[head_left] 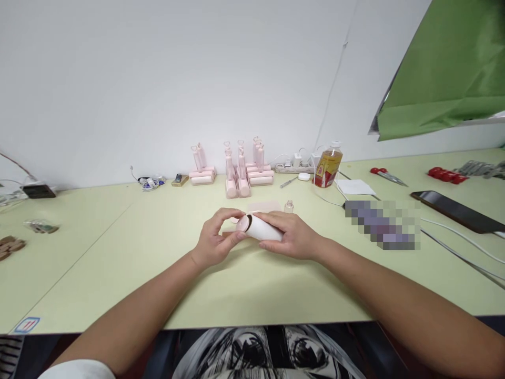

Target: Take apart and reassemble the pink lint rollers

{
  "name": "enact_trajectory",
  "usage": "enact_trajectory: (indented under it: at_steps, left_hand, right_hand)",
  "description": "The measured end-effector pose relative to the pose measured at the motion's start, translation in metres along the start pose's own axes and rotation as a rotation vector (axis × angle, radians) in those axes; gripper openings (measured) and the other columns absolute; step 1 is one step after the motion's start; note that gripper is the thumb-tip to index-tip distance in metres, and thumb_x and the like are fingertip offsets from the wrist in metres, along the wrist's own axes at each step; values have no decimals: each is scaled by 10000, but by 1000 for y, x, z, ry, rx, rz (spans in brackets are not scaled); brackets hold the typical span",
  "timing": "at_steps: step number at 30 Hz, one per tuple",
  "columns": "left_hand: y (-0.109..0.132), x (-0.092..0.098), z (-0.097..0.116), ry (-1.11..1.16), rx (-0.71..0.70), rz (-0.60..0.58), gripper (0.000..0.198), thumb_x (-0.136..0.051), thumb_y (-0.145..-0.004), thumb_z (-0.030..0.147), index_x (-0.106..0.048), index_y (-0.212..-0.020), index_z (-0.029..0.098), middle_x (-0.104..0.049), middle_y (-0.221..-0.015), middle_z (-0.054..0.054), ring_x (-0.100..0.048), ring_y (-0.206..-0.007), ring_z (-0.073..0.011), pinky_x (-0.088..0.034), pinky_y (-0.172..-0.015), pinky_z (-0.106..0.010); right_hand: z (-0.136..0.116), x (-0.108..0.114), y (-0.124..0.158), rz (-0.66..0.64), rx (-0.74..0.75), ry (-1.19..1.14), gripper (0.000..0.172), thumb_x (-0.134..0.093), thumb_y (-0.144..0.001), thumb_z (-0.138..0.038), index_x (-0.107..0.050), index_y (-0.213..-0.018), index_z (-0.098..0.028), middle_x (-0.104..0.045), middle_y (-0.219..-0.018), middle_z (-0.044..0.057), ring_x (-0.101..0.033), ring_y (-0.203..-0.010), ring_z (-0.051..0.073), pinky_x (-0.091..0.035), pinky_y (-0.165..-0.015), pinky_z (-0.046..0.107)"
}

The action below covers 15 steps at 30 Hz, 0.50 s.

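Observation:
Above the middle of the table, my right hand (294,234) is wrapped around a white roll (263,230), which looks like a lint roller's roll. At its left end sits a round pink end piece (242,223), tilted, with a dark gap between it and the roll. My left hand (215,239) pinches that end piece between thumb and fingers. Just behind the hands lies a pale pink cover (264,206), partly hidden by my right hand. Beside it stands a small clear pinkish piece (289,207).
Several pink lint rollers (238,181) stand along the wall, handles up. Right of them are a screwdriver (289,182), a power strip (292,168), a drink bottle (328,166), red-handled pliers (389,176) and a phone (457,209). Cables (152,182) lie at the back left.

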<state>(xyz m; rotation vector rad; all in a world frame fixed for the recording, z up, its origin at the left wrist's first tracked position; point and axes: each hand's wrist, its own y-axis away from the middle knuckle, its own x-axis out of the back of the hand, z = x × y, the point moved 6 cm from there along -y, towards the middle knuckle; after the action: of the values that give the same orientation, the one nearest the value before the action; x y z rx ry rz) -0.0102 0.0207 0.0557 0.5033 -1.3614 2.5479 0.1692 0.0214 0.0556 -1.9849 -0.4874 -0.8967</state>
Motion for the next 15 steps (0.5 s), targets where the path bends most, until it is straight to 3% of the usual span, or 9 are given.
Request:
enact_trajectory:
  at_steps: [15]
  left_hand:
    - [1, -1, -2, 3, 13, -46, 349, -658, -855, 286, -570, -1187, 226, -658, -1097, -91, -625, -1031, -219, -510, -904, -389]
  right_hand:
    - [0, -5, 1, -23, 5, -41, 608, -662, -830, -407, -502, -1387, -223, -672, -1203, 127, -654, -1039, 268, -518, -875, 385]
